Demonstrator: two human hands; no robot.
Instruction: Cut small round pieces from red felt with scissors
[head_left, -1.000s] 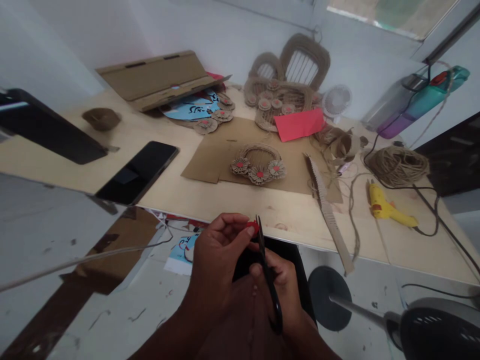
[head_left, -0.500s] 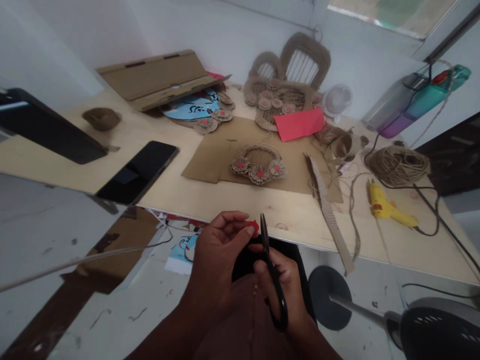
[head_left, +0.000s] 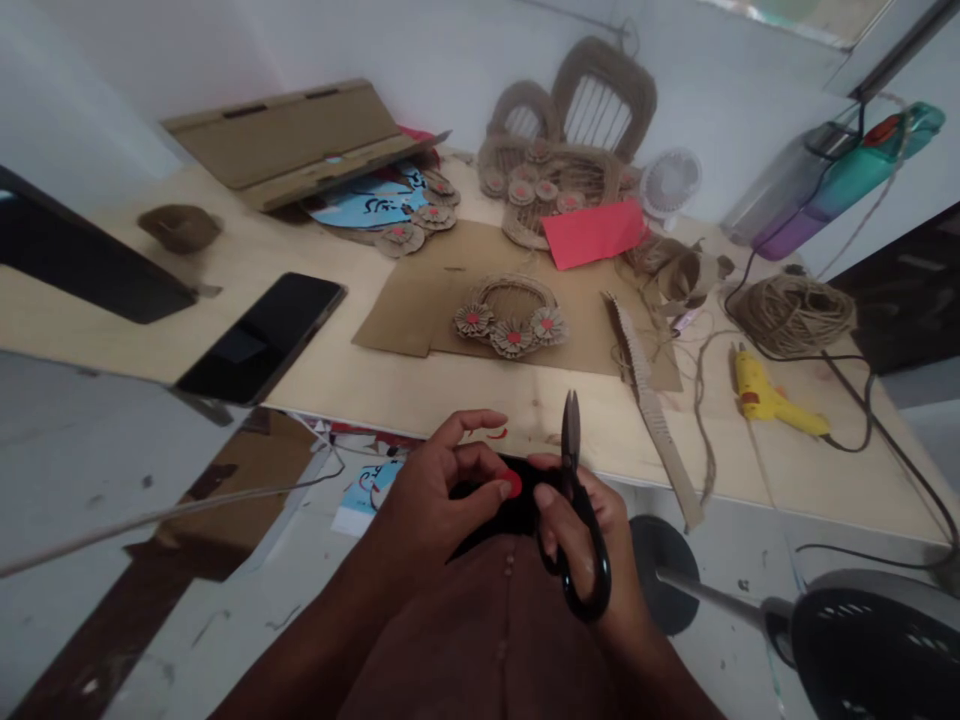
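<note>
Between thumb and fingers, my left hand pinches a small red paper circle just off the table's front edge. My right hand grips black-handled scissors by the loops, with the blades pointing up, nearly together and apart from the circle. A thin curved red scrap lies at the table edge by my left fingertips. Farther back, a twine-wrapped ring with pleated brown flowers and red centres rests on a flat cardboard sheet.
A phone lies left. To the right are a corrugated cardboard strip, a yellow glue gun with its cable and a twine ball. Red paper, a small fan and an open cardboard box stand behind.
The scissors have moved right, away from the red piece, and their blades have come closer together. The red piece now shows as a round disc, and a thin red scrap lies at the table edge.
</note>
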